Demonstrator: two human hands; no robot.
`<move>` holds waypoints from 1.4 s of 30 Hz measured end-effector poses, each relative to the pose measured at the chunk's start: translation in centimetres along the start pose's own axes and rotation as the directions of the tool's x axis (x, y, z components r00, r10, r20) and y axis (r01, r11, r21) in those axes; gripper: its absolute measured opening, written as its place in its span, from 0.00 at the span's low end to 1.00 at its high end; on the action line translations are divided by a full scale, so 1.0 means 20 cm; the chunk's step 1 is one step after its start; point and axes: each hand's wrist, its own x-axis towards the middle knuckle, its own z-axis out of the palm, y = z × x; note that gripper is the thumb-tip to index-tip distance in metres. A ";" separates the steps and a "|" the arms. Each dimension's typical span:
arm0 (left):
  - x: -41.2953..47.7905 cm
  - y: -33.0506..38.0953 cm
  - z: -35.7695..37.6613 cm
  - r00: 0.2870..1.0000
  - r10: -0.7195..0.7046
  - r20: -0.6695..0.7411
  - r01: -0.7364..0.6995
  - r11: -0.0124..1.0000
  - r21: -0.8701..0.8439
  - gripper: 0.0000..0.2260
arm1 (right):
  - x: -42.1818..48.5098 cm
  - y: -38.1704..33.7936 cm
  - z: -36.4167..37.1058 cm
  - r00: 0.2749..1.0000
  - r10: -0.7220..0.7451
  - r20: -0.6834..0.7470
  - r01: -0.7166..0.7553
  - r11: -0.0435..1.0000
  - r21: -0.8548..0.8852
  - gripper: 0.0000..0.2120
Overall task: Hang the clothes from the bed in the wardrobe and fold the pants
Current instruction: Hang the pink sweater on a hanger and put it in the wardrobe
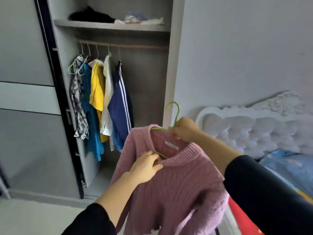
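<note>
Before the open grey wardrobe [111, 26] | pink knitted sweater [177, 184] hangs on a thin green wire hanger [176, 114], held in mid-air | right hand [184, 128] pinches hanger neck (below the hook) | left hand [145, 165] grips sweater collar

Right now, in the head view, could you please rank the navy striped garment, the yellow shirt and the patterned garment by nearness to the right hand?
1. The navy striped garment, rightmost on the rail, nearest the right hand.
2. The yellow shirt, mid-rail, further left.
3. The patterned garment, at the rail's far left end.
</note>
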 end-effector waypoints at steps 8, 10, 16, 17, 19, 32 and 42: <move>0.47 -0.38 -0.20 0.993 -0.078 -0.084 0.067 0.991 -0.120 0.16 | 0.58 -0.17 0.12 0.997 -0.039 0.070 0.042 0.998 -0.046 0.21; 0.61 -0.49 -0.25 0.991 -0.094 -0.095 0.084 0.990 -0.110 0.17 | 0.74 -0.18 0.16 0.997 -0.031 0.077 0.037 0.997 -0.075 0.20; 1.08 -0.77 -0.41 0.984 -0.149 -0.092 0.142 0.986 -0.083 0.11 | 1.21 -0.22 0.33 0.995 0.019 0.100 -0.017 1.000 -0.015 0.14; 1.15 -0.81 -0.44 0.984 -0.147 -0.099 0.139 0.987 -0.079 0.10 | 1.29 -0.24 0.34 0.995 0.023 0.094 -0.024 1.000 0.008 0.13; 1.29 -0.88 -0.50 0.983 -0.139 -0.119 0.131 0.989 -0.067 0.09 | 1.44 -0.28 0.35 0.998 0.021 0.063 -0.024 0.999 0.049 0.13; 2.27 -1.32 -1.18 0.916 0.155 -0.371 -0.032 0.948 0.317 0.17 | 2.42 -0.63 0.26 0.968 0.011 -0.251 -0.040 0.993 -0.108 0.10; 2.82 -1.63 -1.60 0.892 0.235 -0.387 -0.068 0.915 0.399 0.25 | 3.04 -1.02 0.11 0.860 -0.033 -0.510 -0.068 0.982 -0.179 0.13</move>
